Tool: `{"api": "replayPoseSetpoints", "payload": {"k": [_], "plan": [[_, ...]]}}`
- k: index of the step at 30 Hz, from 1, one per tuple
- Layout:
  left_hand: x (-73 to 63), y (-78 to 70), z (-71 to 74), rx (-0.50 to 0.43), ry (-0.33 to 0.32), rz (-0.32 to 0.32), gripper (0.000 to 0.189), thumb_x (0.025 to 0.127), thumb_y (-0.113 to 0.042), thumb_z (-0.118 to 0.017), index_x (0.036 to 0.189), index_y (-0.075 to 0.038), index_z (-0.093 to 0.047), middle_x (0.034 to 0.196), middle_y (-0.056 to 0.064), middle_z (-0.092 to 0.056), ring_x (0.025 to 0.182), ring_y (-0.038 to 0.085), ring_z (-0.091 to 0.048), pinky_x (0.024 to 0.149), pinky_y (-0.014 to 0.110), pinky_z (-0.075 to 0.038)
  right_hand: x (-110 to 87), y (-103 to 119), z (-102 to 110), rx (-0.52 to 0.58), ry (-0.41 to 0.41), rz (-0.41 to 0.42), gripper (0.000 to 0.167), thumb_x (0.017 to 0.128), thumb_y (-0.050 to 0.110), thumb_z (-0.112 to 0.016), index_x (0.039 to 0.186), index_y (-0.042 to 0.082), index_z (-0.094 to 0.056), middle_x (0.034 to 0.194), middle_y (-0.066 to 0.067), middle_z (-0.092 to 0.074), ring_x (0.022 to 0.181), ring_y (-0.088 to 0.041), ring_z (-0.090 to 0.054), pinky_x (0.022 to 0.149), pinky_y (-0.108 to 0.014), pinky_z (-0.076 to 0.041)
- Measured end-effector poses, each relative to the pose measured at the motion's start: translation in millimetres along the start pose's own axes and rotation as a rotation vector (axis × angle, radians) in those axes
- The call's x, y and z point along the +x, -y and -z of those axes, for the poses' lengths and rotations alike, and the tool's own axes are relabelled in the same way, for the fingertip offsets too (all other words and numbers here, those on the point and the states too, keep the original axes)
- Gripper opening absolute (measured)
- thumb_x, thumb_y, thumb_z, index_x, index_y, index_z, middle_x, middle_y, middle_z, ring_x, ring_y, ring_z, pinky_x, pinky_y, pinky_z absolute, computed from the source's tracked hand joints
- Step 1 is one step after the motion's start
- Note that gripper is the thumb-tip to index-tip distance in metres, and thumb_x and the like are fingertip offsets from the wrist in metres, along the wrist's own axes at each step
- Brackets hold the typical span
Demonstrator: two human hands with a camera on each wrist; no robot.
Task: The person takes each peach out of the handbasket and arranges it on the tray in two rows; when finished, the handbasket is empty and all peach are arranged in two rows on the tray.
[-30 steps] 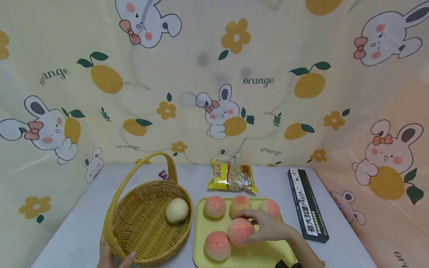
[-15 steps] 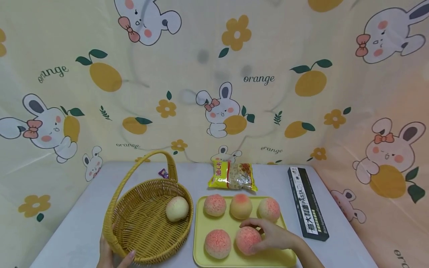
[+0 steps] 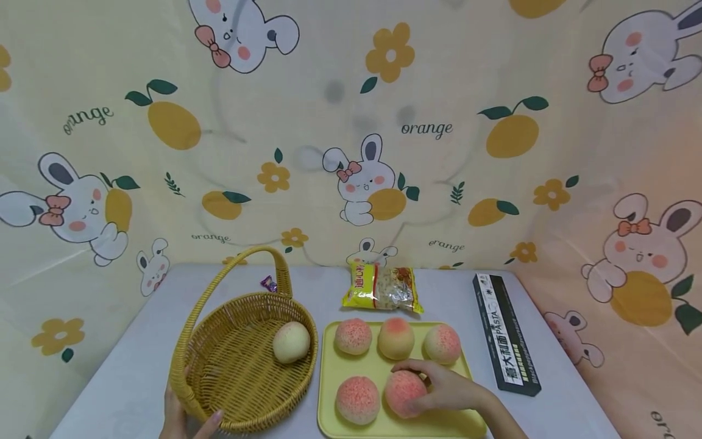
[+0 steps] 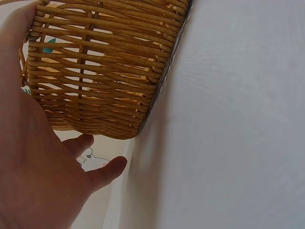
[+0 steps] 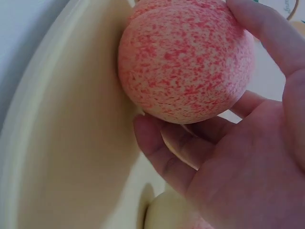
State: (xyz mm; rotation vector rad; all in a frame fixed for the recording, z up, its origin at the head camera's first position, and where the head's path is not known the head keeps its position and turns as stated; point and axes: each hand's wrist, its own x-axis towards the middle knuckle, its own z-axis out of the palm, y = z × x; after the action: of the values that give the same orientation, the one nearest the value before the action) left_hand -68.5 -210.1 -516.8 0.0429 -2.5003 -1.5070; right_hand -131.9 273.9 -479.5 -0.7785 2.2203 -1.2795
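My right hand [image 3: 446, 390] holds a pink speckled peach [image 3: 400, 391] at the front of the yellow tray [image 3: 446, 424]. In the right wrist view, the thumb lies on one side of this peach [image 5: 183, 62] and the fingers bend around the other. To its left is another pink peach [image 3: 358, 400]. Behind them stands a row of three: a pink peach [image 3: 353, 336], an orange-yellow one [image 3: 396, 339] and a paler one [image 3: 442, 344]. My left hand [image 3: 177, 421] grips the near left side of a wicker basket [image 3: 236, 372], thumb over the rim. A pale peach [image 3: 291, 342] lies inside it.
A yellow bag of pasta [image 3: 384, 289] lies behind the tray. A long black pasta box [image 3: 506, 335] is to its right. A small purple wrapped candy [image 3: 269, 283] sits behind the basket, whose tall handle [image 3: 200, 305] arches up. A patterned cloth [image 3: 307, 110] surrounds the table.
My right hand has moved the held peach slightly right and toward me, beside the front-left peach, uncovering the back row. The left hand and basket have stayed in place.
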Motion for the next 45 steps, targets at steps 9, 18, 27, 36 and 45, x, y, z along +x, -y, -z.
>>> {"api": "replayPoseSetpoints", "payload": {"k": [9, 18, 27, 36, 45], "plan": [[1.9, 0.3, -0.3, -0.005, 0.012, 0.023, 0.101, 0.088, -0.016, -0.076, 0.158, -0.002, -0.005, 0.153, 0.033, 0.001, 0.134, 0.053, -0.010, 0.088, 0.075, -0.027, -1.4, 0.6, 1.0, -0.035, 0.013, 0.027, 0.051, 0.086, 0.025, -0.077, 0.131, 0.010, -0.057, 0.123, 0.002, -0.060, 0.108, -0.009, -0.057, 0.091, -0.028, -0.047], [3.5, -0.6, 1.5, -0.012, 0.024, 0.075, 0.103, 0.088, -0.020, -0.076, 0.159, -0.002, -0.003, 0.155, 0.032, 0.005, 0.137, 0.055, -0.007, 0.090, 0.076, -0.024, -3.7, 3.6, -0.4, -0.010, 0.021, 0.025, 0.055, 0.085, 0.022, -0.077, 0.133, 0.009, -0.056, 0.126, -0.002, -0.059, 0.109, -0.009, -0.056, 0.092, -0.027, -0.046], [5.2, 2.0, 3.5, -0.002, 0.035, 0.023, 0.095, 0.087, -0.016, -0.073, 0.155, 0.006, -0.010, 0.148, 0.037, -0.003, 0.130, 0.050, -0.010, 0.087, 0.072, -0.025, -5.4, 6.9, 0.9, -0.032, 0.031, -0.007, 0.060, 0.084, 0.023, -0.078, 0.137, 0.009, -0.054, 0.129, -0.001, -0.057, 0.115, -0.009, -0.050, 0.096, -0.029, -0.043], [6.8, 6.4, 2.3, -0.024, 0.022, -0.062, 0.096, 0.087, -0.007, -0.073, 0.155, 0.006, -0.007, 0.146, 0.038, -0.003, 0.125, 0.049, -0.011, 0.084, 0.070, -0.026, 8.8, 28.3, 16.3, -0.136, 0.040, 0.064, 0.059, 0.086, 0.023, -0.073, 0.138, 0.004, -0.052, 0.126, -0.012, -0.059, 0.111, -0.020, -0.055, 0.087, -0.034, -0.049], [-2.1, 2.6, -1.2, 0.005, -0.032, -0.071, 0.102, 0.086, -0.008, -0.075, 0.161, -0.012, -0.006, 0.153, 0.029, -0.003, 0.128, 0.049, -0.019, 0.085, 0.070, -0.027, 55.7, 69.6, 30.4, -0.204, 0.093, 0.097, 0.055, 0.091, 0.028, -0.073, 0.137, 0.002, -0.056, 0.123, -0.004, -0.062, 0.111, -0.021, -0.058, 0.094, -0.042, -0.050]]}}
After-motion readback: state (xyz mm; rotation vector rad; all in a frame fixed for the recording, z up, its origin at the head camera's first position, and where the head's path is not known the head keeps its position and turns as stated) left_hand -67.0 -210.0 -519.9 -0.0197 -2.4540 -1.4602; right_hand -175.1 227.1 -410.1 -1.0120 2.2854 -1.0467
